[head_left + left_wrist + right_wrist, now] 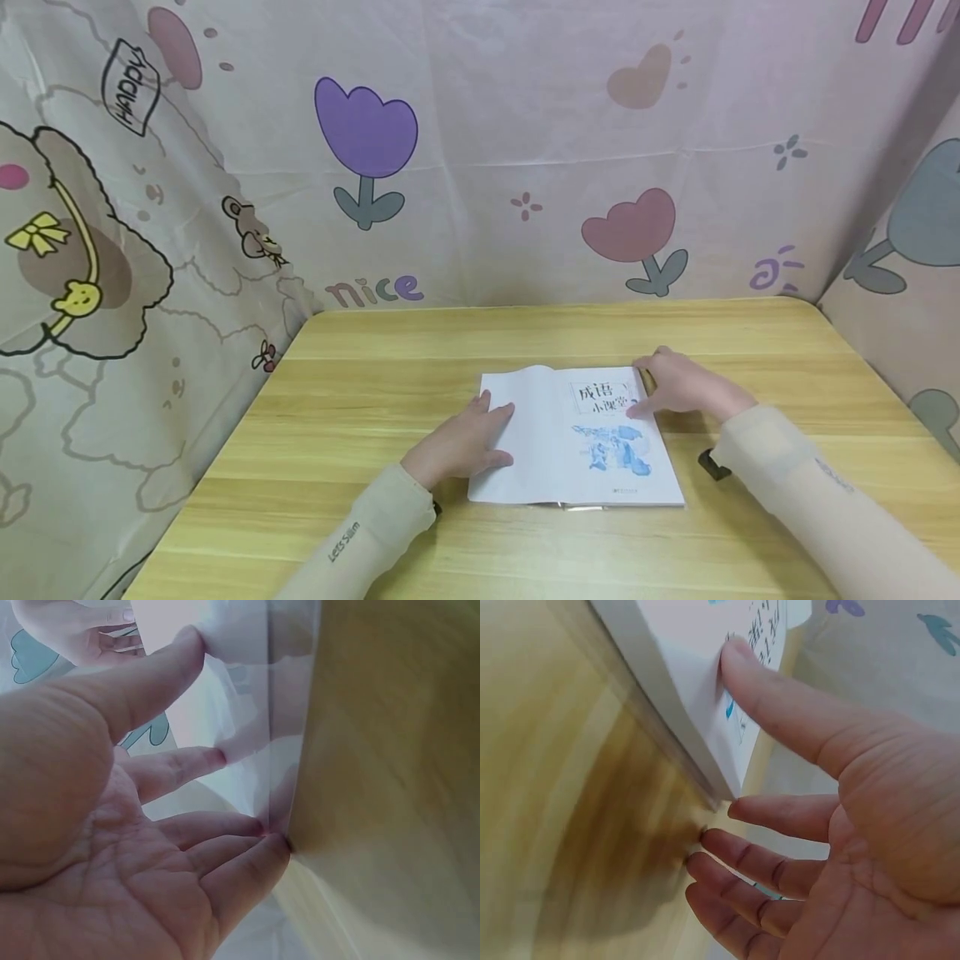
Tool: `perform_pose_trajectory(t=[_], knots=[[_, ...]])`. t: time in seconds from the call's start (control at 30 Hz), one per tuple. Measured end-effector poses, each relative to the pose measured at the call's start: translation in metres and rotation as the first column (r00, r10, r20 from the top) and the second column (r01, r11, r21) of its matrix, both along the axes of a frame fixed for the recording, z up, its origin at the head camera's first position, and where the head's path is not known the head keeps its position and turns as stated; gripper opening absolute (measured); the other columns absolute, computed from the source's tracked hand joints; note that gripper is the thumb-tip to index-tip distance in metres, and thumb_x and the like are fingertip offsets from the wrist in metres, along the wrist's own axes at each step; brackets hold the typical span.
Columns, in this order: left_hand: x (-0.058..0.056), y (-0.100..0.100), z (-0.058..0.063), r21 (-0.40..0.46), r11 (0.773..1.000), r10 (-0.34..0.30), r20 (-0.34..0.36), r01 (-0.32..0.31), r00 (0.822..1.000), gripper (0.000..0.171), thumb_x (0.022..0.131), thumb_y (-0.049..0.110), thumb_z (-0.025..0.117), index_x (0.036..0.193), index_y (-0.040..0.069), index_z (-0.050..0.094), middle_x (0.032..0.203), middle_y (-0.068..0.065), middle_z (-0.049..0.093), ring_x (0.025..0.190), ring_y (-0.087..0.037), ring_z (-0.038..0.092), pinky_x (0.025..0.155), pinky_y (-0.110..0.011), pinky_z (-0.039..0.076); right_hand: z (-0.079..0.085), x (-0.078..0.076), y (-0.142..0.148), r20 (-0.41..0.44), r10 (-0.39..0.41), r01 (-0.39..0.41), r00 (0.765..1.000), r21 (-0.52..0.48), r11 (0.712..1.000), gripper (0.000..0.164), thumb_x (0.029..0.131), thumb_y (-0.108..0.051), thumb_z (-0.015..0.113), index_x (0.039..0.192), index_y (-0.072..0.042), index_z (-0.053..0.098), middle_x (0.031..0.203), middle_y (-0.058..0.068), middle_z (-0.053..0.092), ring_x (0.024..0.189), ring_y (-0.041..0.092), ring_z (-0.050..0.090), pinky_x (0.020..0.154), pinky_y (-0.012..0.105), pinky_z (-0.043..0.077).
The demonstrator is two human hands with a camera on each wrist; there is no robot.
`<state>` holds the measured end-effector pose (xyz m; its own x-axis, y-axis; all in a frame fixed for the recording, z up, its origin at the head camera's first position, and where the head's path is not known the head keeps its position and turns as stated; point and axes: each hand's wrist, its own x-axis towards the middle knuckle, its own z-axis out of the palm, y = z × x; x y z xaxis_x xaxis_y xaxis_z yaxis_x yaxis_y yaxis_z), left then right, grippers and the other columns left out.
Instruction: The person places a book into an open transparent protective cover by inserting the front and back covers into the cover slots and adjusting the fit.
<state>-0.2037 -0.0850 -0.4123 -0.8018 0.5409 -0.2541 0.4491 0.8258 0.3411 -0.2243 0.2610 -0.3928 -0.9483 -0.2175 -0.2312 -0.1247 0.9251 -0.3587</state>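
An open book [538,442] lies on the wooden table, its right page bearing dark Chinese characters and a blue picture. Its left side is a blank white leaf with a clear, shiny cover edge in the left wrist view. My left hand [463,442] rests at the left edge with fingers spread, fingertips touching the glossy surface [251,697]. At the upper right corner is my right hand [686,385]. Its thumb [780,705] presses on the printed page, while the index fingertip meets the corner and the other fingers extend loosely beside the page block.
The wooden table [360,400] stretches around the book on all sides. Behind it hangs a pale cloth [480,233] with printed flowers, and more cloth hangs at the left and right. A small black piece [714,465] shows beneath the right cuff.
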Motion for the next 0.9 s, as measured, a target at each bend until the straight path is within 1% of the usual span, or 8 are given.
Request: perform_pose_trajectory(t=[0.1, 0.2, 0.33, 0.4, 0.5, 0.67, 0.77, 0.9], knots=[[-0.002, 0.001, 0.000, 0.001, 1.000, 0.005, 0.003, -0.005, 1.000, 0.075, 0.101, 0.034, 0.076, 0.164, 0.009, 0.044, 0.174, -0.025, 0.030, 0.166, -0.042, 0.023, 0.131, -0.058, 0.032, 0.001, -0.006, 0.003, 0.027, -0.008, 0.008, 1.000, 0.017, 1.000, 0.102, 0.079, -0.044, 0.096, 0.151, 0.012, 0.051, 0.138, 0.040, 0.053, 0.115, 0.045, 0.062, 0.106, 0.069, 0.053], [-0.004, 0.002, 0.000, 0.007, 1.000, 0.004, 0.007, -0.004, 1.000, 0.075, 0.101, 0.034, 0.076, 0.165, 0.009, 0.043, 0.174, -0.023, 0.032, 0.166, -0.041, 0.023, 0.132, -0.057, 0.031, -0.001, -0.014, 0.007, 0.035, -0.013, 0.012, 0.999, 0.022, 1.000, 0.100, 0.078, -0.046, 0.096, 0.149, 0.010, 0.054, 0.136, 0.037, 0.054, 0.112, 0.042, 0.061, 0.104, 0.068, 0.053], [-0.006, 0.003, 0.000, 0.011, 1.000, 0.003, 0.003, -0.003, 1.000, 0.076, 0.101, 0.034, 0.076, 0.164, 0.008, 0.043, 0.173, -0.022, 0.035, 0.166, -0.042, 0.023, 0.132, -0.057, 0.030, -0.002, -0.023, 0.011, 0.018, -0.007, 0.007, 1.000, 0.017, 1.000, 0.089, 0.077, -0.045, 0.097, 0.141, 0.005, 0.061, 0.134, 0.032, 0.058, 0.113, 0.041, 0.061, 0.104, 0.064, 0.054], [-0.007, 0.003, 0.000, 0.009, 1.000, 0.001, 0.000, -0.001, 1.000, 0.076, 0.101, 0.034, 0.077, 0.164, 0.008, 0.044, 0.173, -0.024, 0.034, 0.165, -0.042, 0.023, 0.132, -0.057, 0.031, -0.002, -0.025, 0.011, 0.011, 0.002, -0.002, 1.000, 0.014, 1.000, 0.084, 0.076, -0.045, 0.098, 0.137, 0.002, 0.064, 0.132, 0.030, 0.060, 0.113, 0.041, 0.061, 0.104, 0.063, 0.054], [-0.008, 0.002, 0.001, 0.007, 1.000, 0.002, -0.002, -0.002, 1.000, 0.075, 0.101, 0.034, 0.077, 0.164, 0.008, 0.044, 0.173, -0.026, 0.032, 0.165, -0.043, 0.024, 0.132, -0.057, 0.031, -0.001, -0.029, 0.010, 0.014, 0.010, -0.011, 1.000, 0.023, 1.000, 0.080, 0.075, -0.046, 0.098, 0.133, -0.002, 0.065, 0.129, 0.026, 0.063, 0.111, 0.039, 0.061, 0.102, 0.062, 0.055], [-0.007, 0.002, 0.002, 0.007, 1.000, 0.013, 0.012, -0.013, 1.000, 0.076, 0.101, 0.034, 0.077, 0.164, 0.009, 0.044, 0.174, -0.025, 0.031, 0.166, -0.042, 0.023, 0.132, -0.057, 0.030, 0.003, -0.033, 0.007, 0.046, 0.022, -0.023, 0.999, 0.036, 0.999, 0.076, 0.073, -0.047, 0.099, 0.128, -0.009, 0.064, 0.118, 0.019, 0.063, 0.103, 0.033, 0.059, 0.093, 0.054, 0.056], [-0.006, 0.003, 0.002, 0.014, 1.000, 0.017, 0.015, -0.017, 1.000, 0.076, 0.100, 0.033, 0.077, 0.164, 0.009, 0.044, 0.174, -0.024, 0.033, 0.166, -0.042, 0.023, 0.132, -0.057, 0.029, 0.005, -0.036, 0.005, 0.064, 0.038, -0.040, 0.997, 0.021, 0.999, 0.073, 0.072, -0.042, 0.100, 0.123, -0.009, 0.061, 0.111, 0.014, 0.064, 0.099, 0.030, 0.058, 0.088, 0.048, 0.054], [-0.006, 0.003, 0.002, 0.022, 1.000, 0.014, 0.006, -0.014, 1.000, 0.076, 0.100, 0.032, 0.078, 0.163, 0.007, 0.045, 0.172, -0.023, 0.036, 0.165, -0.042, 0.024, 0.132, -0.057, 0.030, 0.006, -0.039, 0.003, 0.073, 0.056, -0.056, 0.996, 0.004, 0.998, 0.071, 0.073, -0.037, 0.101, 0.120, -0.007, 0.058, 0.108, 0.013, 0.064, 0.099, 0.029, 0.058, 0.088, 0.045, 0.052]])
